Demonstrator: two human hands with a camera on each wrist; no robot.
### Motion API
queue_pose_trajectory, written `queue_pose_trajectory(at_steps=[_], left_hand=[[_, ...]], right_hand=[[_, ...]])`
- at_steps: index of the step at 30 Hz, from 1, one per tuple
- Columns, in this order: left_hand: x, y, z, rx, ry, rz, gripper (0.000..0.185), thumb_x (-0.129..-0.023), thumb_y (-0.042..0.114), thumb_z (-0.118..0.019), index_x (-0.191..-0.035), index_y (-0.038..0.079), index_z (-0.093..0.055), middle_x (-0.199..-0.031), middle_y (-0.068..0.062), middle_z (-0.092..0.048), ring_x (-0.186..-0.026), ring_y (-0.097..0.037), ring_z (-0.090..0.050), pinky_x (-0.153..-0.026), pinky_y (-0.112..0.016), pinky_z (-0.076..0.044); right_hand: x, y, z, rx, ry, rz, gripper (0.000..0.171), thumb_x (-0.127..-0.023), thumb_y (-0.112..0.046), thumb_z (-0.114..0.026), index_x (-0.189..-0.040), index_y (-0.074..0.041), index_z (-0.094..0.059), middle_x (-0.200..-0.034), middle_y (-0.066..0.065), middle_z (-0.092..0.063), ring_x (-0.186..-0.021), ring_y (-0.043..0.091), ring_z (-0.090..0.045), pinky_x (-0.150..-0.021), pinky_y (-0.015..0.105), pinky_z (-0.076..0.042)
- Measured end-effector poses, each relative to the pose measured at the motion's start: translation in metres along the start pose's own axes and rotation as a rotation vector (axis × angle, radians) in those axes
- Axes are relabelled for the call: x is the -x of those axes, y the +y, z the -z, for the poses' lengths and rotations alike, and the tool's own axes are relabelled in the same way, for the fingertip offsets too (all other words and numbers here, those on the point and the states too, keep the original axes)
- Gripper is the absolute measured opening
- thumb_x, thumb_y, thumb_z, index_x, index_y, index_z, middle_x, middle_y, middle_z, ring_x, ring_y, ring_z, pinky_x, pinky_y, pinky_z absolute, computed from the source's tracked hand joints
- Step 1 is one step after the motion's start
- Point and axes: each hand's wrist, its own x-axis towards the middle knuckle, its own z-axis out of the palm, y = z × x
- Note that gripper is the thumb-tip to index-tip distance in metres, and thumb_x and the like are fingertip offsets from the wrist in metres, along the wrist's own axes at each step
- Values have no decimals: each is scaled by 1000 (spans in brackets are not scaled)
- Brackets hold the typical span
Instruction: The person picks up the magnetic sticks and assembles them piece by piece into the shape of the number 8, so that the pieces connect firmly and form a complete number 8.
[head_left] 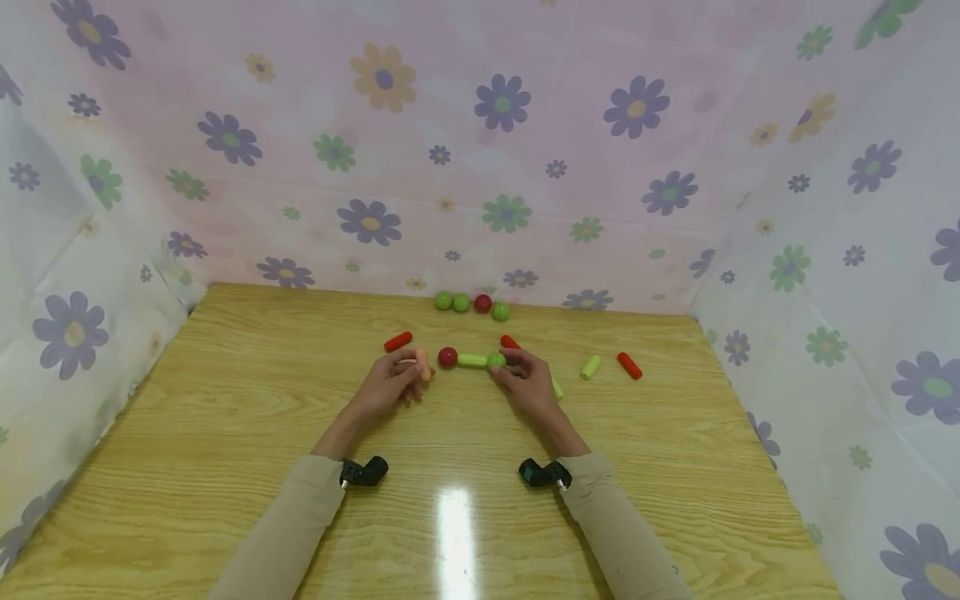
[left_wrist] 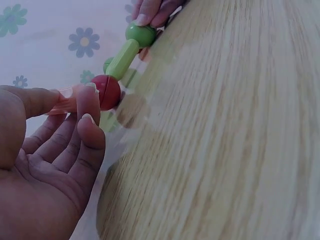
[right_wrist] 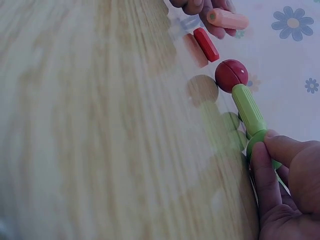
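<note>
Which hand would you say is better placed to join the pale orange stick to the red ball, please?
Left, probably. The left hand already pinches the orange stick, its tip just short of the red ball. The right hand grips the green ball at the far end, steadying the chain.

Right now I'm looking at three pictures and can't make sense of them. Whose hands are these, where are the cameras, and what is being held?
These are a person's bare hands, no machine. One camera sits on the head, one on each wrist. The left hand pinches a pale orange stick. The right hand grips the green ball ending a chain: red ball, green stick, green ball. On the wooden table lie loose red and green sticks, and four balls sit by the back wall.
</note>
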Motion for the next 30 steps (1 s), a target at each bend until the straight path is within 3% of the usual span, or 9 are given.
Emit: queue_pose_trajectory(at_steps=[8, 20, 27, 30], left_hand=[[3, 3, -2, 33, -13, 78, 42, -108, 17, -51, -142, -9, -50, -116, -27, -71, -71, -11, -60, -61, -23, -49], [3, 4, -12, 70, -1, 103, 38, -108, 14, -51, -133, -13, -57, -106, -21, -74, -71, -10, -61, -62, -23, -50], [2, 3, -16, 74, -25, 116, 38, -108, 14, -50, -129, -16, -58, -108, -23, -74, -71, -8, -61, -62, -22, -51], [1, 2, -17, 67, -28, 125, 37, -109, 15, -50, -127, -16, -59, -106, -22, -74, -71, -9, -61, -62, -22, -50]], right_hand=[[-3, 3, 0, -16, -16, 1, 41, -98, -10, -69, -136, 2, -61, -128, 25, -64, -89, 9, -64, -76, 18, -50], [-5, 5, -3, 45, 24, 22, 35, -98, -8, -68, -132, -2, -65, -123, 19, -67, -89, 9, -64, -76, 18, -51], [9, -33, -2, 36, 4, 1, 38, -98, -2, -66, -133, 10, -60, -125, 30, -64, -91, 16, -65, -75, 17, -50], [7, -31, -4, 46, 13, -3, 40, -98, -4, -67, -134, 10, -59, -127, 30, -64, -93, 18, -65, -75, 16, -49]])
